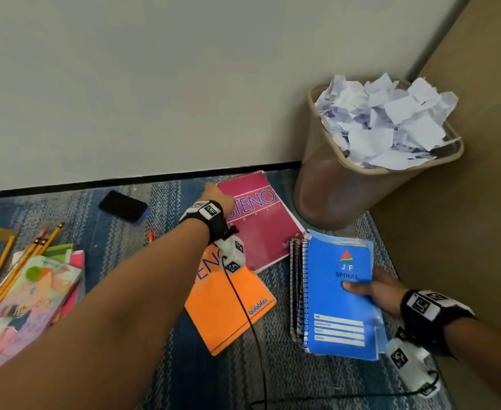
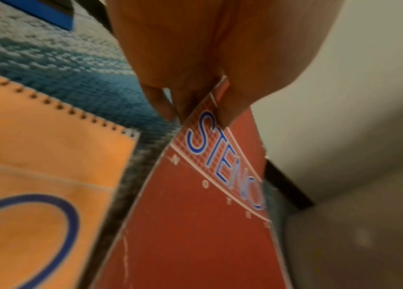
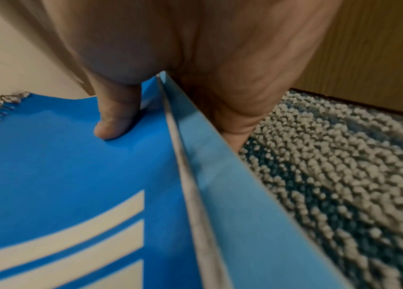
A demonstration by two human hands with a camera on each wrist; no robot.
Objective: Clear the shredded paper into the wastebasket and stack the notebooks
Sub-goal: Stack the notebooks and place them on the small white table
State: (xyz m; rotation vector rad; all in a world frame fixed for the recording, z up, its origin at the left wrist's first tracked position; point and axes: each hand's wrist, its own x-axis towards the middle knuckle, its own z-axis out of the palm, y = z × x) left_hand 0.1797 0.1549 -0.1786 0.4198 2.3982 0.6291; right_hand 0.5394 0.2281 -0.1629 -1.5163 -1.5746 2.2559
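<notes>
My left hand (image 1: 217,195) pinches the near-left edge of the magenta STENO notebook (image 1: 262,223), thumb on the cover and fingers under it, as the left wrist view shows (image 2: 202,109). That edge of the magenta notebook (image 2: 195,224) is tilted up off the carpet. An orange steno notebook (image 1: 228,303) lies flat beside it, partly under my wrist. My right hand (image 1: 361,288) grips a stack of spiral notebooks with a blue JF Spiral one (image 1: 338,300) on top, thumb (image 3: 113,121) pressed on its cover. The tan wastebasket (image 1: 326,190) stands behind, heaped with shredded paper (image 1: 391,122).
A black-and-blue eraser block (image 1: 123,207) lies by the wall. Pencils (image 1: 12,264) and a pile of colourful books (image 1: 30,300) sit at the left. A wooden panel (image 1: 465,217) closes the right side. Patterned blue carpet (image 1: 119,244) covers the floor.
</notes>
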